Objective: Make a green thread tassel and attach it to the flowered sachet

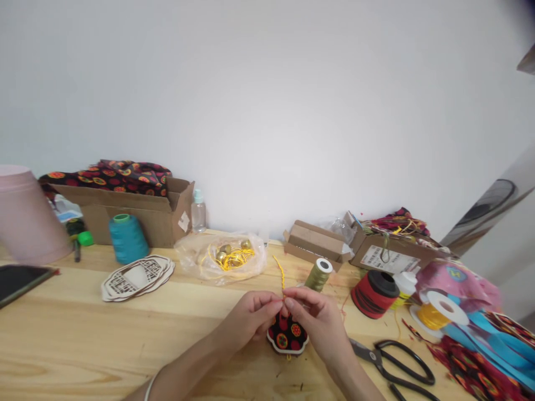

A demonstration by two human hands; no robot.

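Near front edge of wooden table (125, 334), left hand (251, 320) and right hand (320, 323) pinched tight on yellow twisted cord (279, 271) above black flowered fabric pad (288, 337). Probably best held taut, pinches close together.

The left hand (249, 322) and right hand (321, 323) are bare, as are both forearms (196, 356) as far as they show. A thin, pale bangle (149, 388) circles the left forearm at the bottom edge; its material is too small to tell.
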